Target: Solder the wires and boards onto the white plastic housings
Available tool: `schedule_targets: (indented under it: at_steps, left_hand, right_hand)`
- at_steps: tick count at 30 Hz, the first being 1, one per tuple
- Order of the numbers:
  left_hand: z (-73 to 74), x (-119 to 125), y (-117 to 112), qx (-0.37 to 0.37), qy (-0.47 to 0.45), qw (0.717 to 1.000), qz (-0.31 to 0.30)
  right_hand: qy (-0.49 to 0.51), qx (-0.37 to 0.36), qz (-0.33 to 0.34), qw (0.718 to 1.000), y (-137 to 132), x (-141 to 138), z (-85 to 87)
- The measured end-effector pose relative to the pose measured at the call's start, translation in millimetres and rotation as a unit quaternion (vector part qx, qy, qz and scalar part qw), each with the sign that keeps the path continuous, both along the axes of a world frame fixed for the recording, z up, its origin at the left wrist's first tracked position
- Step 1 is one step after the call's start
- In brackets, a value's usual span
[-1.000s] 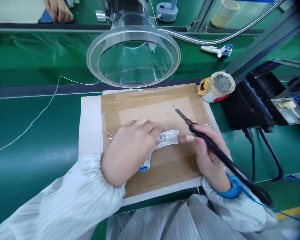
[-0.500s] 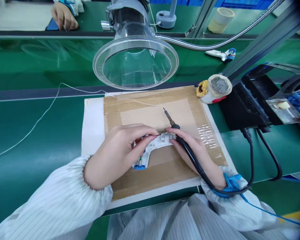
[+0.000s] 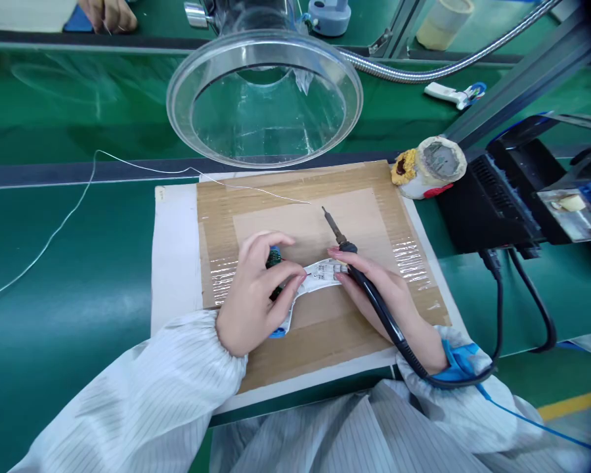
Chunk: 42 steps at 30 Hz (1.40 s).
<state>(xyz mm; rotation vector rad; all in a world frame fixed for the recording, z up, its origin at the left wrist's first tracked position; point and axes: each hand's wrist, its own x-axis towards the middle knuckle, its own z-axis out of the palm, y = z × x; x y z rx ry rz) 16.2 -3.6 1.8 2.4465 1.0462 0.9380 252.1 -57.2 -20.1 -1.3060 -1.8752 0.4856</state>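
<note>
A white, curved plastic housing with a blue end and a green circuit board lies over the cardboard. My left hand is above its left part, thumb and index finger pinched on a thin dark wire; the other fingers are raised and hide part of the board. With my right hand I grip the housing's right end between thumb and fingertips. A black soldering iron lies across that same hand, its tip pointing up and away, apart from the housing.
Solder wire trails in from the left, ending near the iron's tip. A round magnifier lens hangs above the cardboard mat. At right stand a white pot and a black iron stand. Another person's hand shows at far left.
My left hand has shifted right and turned, lifting its index finger off the housing and uncovering more of the green board. My right hand keeps its hold. The view has tilted slightly down.
</note>
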Motion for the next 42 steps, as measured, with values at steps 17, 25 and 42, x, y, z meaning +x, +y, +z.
schedule_targets:
  at_steps: [17, 25, 42]
  left_hand:
    - [0.0, 10.8, -2.7, -0.100, -0.039, 0.994, 0.029]
    - [-2.6, 13.5, -1.4, -0.091, -0.034, 0.995, 0.034]
    - [-2.1, 14.0, -0.9, -0.092, -0.037, 0.994, 0.036]
  right_hand:
    - [0.143, 0.102, -0.073, 0.982, -13.9, 6.8, 14.6]
    - [0.138, 0.091, -0.083, 0.983, -13.7, 5.5, 15.7]
    - [0.159, 0.054, -0.105, 0.980, -13.9, 7.0, 13.2]
